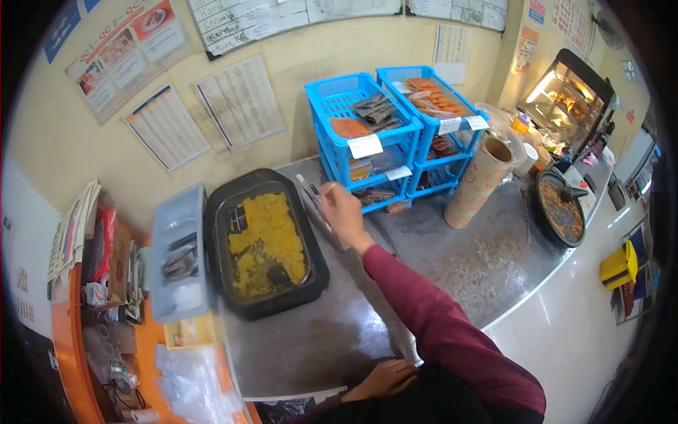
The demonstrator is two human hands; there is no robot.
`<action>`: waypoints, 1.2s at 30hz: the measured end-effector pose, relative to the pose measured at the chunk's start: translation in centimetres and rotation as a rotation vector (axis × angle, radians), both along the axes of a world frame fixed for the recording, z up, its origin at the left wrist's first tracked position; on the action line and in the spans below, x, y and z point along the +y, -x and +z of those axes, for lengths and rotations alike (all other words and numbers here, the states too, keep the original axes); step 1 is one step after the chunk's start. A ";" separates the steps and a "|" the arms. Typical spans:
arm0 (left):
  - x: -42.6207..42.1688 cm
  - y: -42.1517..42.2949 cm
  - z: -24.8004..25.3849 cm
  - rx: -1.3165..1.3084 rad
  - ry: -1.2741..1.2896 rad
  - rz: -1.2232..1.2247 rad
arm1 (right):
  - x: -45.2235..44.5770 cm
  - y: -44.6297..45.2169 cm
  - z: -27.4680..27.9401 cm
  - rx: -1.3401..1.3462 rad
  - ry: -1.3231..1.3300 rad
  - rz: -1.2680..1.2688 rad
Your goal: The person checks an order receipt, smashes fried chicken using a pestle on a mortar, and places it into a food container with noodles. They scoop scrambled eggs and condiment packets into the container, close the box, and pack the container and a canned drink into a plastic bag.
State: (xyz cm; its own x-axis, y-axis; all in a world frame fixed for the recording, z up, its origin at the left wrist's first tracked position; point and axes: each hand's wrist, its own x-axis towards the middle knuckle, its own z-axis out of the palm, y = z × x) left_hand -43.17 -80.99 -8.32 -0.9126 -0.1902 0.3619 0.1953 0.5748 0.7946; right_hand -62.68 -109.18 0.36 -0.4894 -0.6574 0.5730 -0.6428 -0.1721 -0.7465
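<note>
My right hand (344,215) reaches over the steel counter, its fingers curled together beside a long, narrow metal object (311,194). Whether the fingers grip that object or something small is hidden. To its left sits a black roasting pan (320,283) with a crumbly yellow food (265,240) spread inside; bare patches of the pan's bottom show. My left hand (385,379) rests low at the counter's front edge, close to my body, its fingers lying loosely and nothing seen in them.
Blue stacked baskets (364,134) with labelled packets stand behind my right hand. Right of them are an upright patterned paper roll (477,185) and a black mortar (540,212) with brown paste and a pestle. A grey-blue bin (161,290) and plastic bags (194,385) lie left.
</note>
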 end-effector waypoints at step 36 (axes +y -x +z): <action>13.7 42.0 0.2 -0.125 0.159 -0.193 | 27.9 64.1 -8.9 0.562 -0.529 -0.123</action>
